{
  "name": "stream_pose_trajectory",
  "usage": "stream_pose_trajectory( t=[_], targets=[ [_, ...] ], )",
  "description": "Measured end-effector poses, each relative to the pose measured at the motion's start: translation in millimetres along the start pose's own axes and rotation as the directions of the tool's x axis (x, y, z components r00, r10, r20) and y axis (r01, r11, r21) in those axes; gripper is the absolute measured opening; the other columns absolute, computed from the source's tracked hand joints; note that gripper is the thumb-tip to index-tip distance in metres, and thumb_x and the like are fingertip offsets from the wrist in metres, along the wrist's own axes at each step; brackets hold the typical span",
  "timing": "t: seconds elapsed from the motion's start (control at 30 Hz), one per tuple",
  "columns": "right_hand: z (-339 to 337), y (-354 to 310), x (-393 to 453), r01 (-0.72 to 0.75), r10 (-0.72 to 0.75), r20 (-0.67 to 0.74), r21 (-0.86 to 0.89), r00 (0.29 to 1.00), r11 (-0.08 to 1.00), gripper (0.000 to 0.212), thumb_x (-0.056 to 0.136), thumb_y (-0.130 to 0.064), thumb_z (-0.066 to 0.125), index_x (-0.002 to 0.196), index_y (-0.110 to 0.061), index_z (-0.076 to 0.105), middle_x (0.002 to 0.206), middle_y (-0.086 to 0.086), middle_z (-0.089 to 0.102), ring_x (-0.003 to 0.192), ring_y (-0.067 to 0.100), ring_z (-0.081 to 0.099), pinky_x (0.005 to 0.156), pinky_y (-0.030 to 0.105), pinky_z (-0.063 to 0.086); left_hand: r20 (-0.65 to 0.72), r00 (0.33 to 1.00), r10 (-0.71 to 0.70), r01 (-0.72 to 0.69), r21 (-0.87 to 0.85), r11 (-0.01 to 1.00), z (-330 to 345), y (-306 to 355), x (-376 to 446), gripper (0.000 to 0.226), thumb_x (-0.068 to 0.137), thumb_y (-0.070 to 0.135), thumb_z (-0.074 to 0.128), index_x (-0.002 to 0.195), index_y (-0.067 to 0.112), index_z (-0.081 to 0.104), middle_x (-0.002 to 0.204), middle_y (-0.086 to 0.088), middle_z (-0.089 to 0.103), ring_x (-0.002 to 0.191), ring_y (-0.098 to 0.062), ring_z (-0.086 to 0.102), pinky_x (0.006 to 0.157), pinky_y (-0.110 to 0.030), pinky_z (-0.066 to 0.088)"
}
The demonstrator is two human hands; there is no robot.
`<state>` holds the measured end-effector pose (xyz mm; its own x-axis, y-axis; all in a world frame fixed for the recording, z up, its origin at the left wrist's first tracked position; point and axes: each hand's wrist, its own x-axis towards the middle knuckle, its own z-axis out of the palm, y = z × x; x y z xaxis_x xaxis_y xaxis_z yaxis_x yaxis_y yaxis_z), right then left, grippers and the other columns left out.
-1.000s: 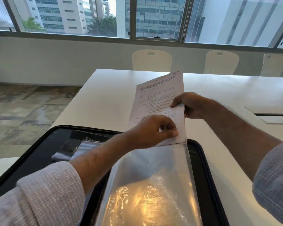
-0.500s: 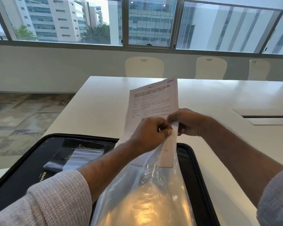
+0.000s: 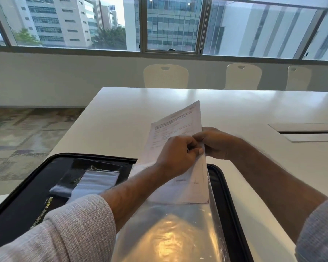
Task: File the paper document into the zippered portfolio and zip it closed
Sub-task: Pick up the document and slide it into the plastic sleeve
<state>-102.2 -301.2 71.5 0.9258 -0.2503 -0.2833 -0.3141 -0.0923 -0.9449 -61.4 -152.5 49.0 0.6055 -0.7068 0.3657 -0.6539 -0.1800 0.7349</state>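
A black zippered portfolio [image 3: 32, 188] lies open on the white table, near the front edge. A clear plastic sleeve [image 3: 170, 233] rises from its right half. The printed paper document [image 3: 175, 127] stands partly inside the sleeve, with its lower edge showing through the plastic and its top sticking out above. My left hand [image 3: 175, 157] pinches the sleeve's top edge over the paper. My right hand [image 3: 214, 142] grips the paper's right edge just beside it.
The white table [image 3: 121, 114] stretches ahead, with a cable hatch [image 3: 309, 132] set in it at the right. Three white chairs [image 3: 166, 76] stand along its far side under the windows. The portfolio's left panel holds small pockets [image 3: 87, 178]. Carpeted floor lies to the left.
The document has slid deeper into the sleeve; its lower edge now shows well below my hands. Both hands have drawn close together at the sleeve's mouth.
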Motion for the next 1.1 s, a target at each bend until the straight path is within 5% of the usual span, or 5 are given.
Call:
stream_pose_trajectory(
  t=[0.3,0.43,0.63,0.87,1.1],
  targets=[
    [-3.3,9.4,5.1,-0.044,0.048,-0.163,0.027,0.985,0.999,0.022,0.087,-0.006,0.055,0.097,0.011,0.065,0.086,0.023,0.066,0.076,0.034,0.065,0.067,0.043,0.057,0.02,0.999,0.025,-0.024,-0.027,0.999,3.9,-1.1,-0.7,0.009,0.089,0.021,0.069,0.082,0.019,0.073,0.074,0.014,0.065,0.069,-0.008,0.063,0.067,-0.021,0.053],
    [-2.5,13.2,7.9,-0.057,0.071,-0.273,0.059,0.959,0.997,0.014,0.083,-0.001,0.053,0.089,0.009,0.061,0.071,0.017,0.053,0.058,0.026,0.052,0.056,0.036,0.046,-0.008,1.0,0.024,-0.024,-0.023,0.999,5.2,-2.9,1.8,0.007,0.089,0.02,0.071,0.086,0.016,0.075,0.072,0.013,0.063,0.06,0.0,0.057,0.061,-0.009,0.039],
    [-15.2,15.4,-4.3,-0.219,0.219,-0.021,-0.016,0.976,0.976,0.011,0.088,-0.013,0.056,0.084,-0.003,0.058,0.061,0.006,0.051,0.046,0.015,0.049,0.037,0.02,0.03,-0.023,1.0,0.011,-0.011,0.005,1.0,10.3,-5.7,3.7,0.007,0.088,0.018,0.072,0.088,0.013,0.077,0.076,0.007,0.067,0.059,0.0,0.053,0.058,-0.008,0.035],
    [-11.9,26.4,13.5,-0.118,0.112,-0.212,-0.016,0.971,0.993,0.014,0.08,0.007,0.054,0.073,0.003,0.065,0.063,0.01,0.046,0.048,0.017,0.039,0.046,0.027,0.033,-0.03,1.0,-0.006,0.007,0.012,1.0,20.3,-3.8,5.4,0.007,0.088,0.018,0.071,0.087,0.013,0.077,0.074,0.008,0.065,0.058,0.001,0.053,0.055,-0.005,0.036],
    [-12.3,16.8,21.6,-0.131,0.118,-0.102,-0.139,0.988,0.982,0.016,0.084,0.005,0.052,0.074,-0.004,0.06,0.059,0.007,0.046,0.046,0.014,0.04,0.047,0.026,0.025,-0.081,0.996,-0.04,0.043,0.035,0.998,20.3,-8.5,9.6,0.009,0.087,0.018,0.072,0.087,0.011,0.077,0.073,0.006,0.064,0.057,0.0,0.053,0.052,-0.004,0.035]
  ],
)
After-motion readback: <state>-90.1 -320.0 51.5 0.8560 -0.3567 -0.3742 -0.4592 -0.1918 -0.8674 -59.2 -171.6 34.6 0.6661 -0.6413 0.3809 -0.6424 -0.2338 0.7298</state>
